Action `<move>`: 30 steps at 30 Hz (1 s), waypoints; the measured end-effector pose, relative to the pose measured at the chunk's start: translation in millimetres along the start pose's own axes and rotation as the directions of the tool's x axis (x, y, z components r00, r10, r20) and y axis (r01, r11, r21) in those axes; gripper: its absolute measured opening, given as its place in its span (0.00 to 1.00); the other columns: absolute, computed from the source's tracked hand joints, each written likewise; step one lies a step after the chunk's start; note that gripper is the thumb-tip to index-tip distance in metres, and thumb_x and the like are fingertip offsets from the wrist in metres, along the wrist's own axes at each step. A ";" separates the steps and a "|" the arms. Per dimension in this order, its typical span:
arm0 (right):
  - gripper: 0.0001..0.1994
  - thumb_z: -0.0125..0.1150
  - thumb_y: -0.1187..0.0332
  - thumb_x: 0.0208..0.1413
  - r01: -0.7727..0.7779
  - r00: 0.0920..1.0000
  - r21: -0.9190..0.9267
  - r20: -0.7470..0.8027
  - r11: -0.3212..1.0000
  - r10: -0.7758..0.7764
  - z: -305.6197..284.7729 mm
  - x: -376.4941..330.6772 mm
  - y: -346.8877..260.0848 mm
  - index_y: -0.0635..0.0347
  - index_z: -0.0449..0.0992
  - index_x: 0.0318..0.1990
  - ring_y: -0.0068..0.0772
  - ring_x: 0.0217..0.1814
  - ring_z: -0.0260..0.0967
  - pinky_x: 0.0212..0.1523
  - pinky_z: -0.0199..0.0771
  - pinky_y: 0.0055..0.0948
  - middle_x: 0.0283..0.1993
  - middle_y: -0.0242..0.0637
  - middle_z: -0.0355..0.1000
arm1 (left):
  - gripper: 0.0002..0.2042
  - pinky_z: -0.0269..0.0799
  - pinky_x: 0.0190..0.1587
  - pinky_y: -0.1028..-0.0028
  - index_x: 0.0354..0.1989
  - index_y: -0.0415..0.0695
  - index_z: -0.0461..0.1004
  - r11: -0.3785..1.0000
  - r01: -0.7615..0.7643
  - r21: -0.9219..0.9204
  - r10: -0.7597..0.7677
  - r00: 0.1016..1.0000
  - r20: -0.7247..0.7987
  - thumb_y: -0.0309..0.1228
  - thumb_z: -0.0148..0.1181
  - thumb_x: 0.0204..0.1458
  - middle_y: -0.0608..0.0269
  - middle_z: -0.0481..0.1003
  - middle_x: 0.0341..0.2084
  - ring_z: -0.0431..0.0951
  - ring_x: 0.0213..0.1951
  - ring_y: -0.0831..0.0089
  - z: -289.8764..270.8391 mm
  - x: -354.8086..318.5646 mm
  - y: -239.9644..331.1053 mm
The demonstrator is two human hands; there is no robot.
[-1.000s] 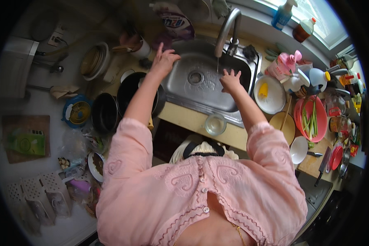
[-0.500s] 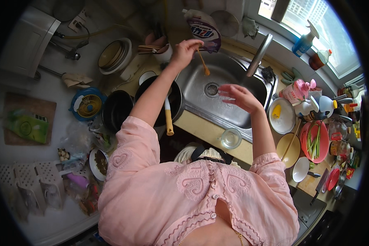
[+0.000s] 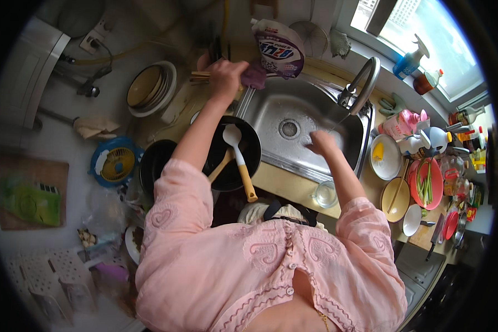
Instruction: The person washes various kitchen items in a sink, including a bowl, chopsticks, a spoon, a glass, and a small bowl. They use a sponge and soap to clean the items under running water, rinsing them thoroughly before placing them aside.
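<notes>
My left hand (image 3: 226, 76) is at the far left of the sink, beside the utensil holder with wooden chopsticks (image 3: 200, 76). Its fingers are closed, and whatever they hold is hidden. A crumpled purple thing (image 3: 253, 76) lies just right of it. Over the right part of the steel sink (image 3: 271, 119), my right hand (image 3: 322, 144) hangs near the arched faucet (image 3: 371, 83); its fingers are blurred. Below my left forearm sits a black pan (image 3: 249, 130). A white spoon with a yellow handle (image 3: 240, 157) and a wooden-handled utensil (image 3: 221, 166) rest in it.
A glass (image 3: 325, 195) stands at the counter's front edge, near my right forearm. A detergent pouch (image 3: 280, 51) stands behind the sink. To the right are a white bowl (image 3: 385, 166), a yellow bowl (image 3: 395, 191), a red basin with green stalks (image 3: 437, 185) and several bottles.
My left hand has moved left from above the sink to the utensil holder; the thin brown utensil it held no longer shows. My right hand has dropped lower and its fingers have drawn in.
</notes>
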State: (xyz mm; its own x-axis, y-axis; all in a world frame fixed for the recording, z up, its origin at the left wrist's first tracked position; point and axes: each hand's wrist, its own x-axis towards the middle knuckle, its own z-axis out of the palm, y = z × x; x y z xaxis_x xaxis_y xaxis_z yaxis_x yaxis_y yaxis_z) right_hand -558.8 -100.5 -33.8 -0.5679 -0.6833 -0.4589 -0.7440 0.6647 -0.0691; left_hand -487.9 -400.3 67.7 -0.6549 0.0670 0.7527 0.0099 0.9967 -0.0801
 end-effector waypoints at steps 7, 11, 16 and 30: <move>0.12 0.53 0.64 0.53 0.205 0.948 0.757 -0.311 0.620 0.066 48.3 -27.6 15.0 0.65 0.73 0.38 0.38 0.34 0.72 0.35 0.71 0.30 0.34 0.46 0.73 | 0.11 0.68 0.29 0.70 0.39 0.41 0.72 0.689 0.668 -0.281 -0.630 0.744 0.221 0.23 0.43 0.51 0.55 0.71 0.26 0.73 0.26 0.67 38.2 -41.8 -83.7; 0.12 0.54 0.66 0.52 0.119 0.952 0.774 -0.266 0.621 0.149 64.7 -52.8 27.7 0.65 0.73 0.38 0.40 0.33 0.72 0.36 0.71 0.31 0.33 0.46 0.73 | 0.10 0.67 0.33 0.70 0.37 0.38 0.73 0.717 0.600 -0.355 -0.591 0.793 0.146 0.20 0.45 0.49 0.52 0.70 0.28 0.73 0.30 0.63 54.0 -37.7 -73.0; 0.12 0.53 0.65 0.52 0.062 0.948 0.771 -0.245 0.634 0.204 67.7 -81.7 35.8 0.65 0.73 0.38 0.40 0.34 0.72 0.36 0.70 0.31 0.33 0.46 0.73 | 0.10 0.67 0.35 0.66 0.36 0.38 0.73 0.804 0.526 -0.278 -0.530 0.845 0.069 0.20 0.46 0.46 0.51 0.71 0.30 0.72 0.33 0.58 68.5 -36.5 -83.0; 0.23 0.53 0.50 0.49 -0.188 0.977 0.544 0.014 0.818 0.215 87.1 -112.4 45.9 0.64 0.72 0.40 0.50 0.40 0.68 0.41 0.68 0.40 0.35 0.51 0.71 | 0.21 0.66 0.45 0.67 0.47 0.44 0.69 0.902 0.428 -0.052 -0.371 0.832 0.413 0.36 0.59 0.43 0.52 0.72 0.40 0.72 0.42 0.58 58.3 -38.8 -67.6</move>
State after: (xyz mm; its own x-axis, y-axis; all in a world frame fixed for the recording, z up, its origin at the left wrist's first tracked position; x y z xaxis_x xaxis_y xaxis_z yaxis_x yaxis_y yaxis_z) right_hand -498.4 33.2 -62.5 -0.7095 -0.5202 -0.4753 -0.3104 0.8363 -0.4520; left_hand -507.2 -473.0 5.8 -0.8606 -0.3326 0.3856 -0.2323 0.9302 0.2841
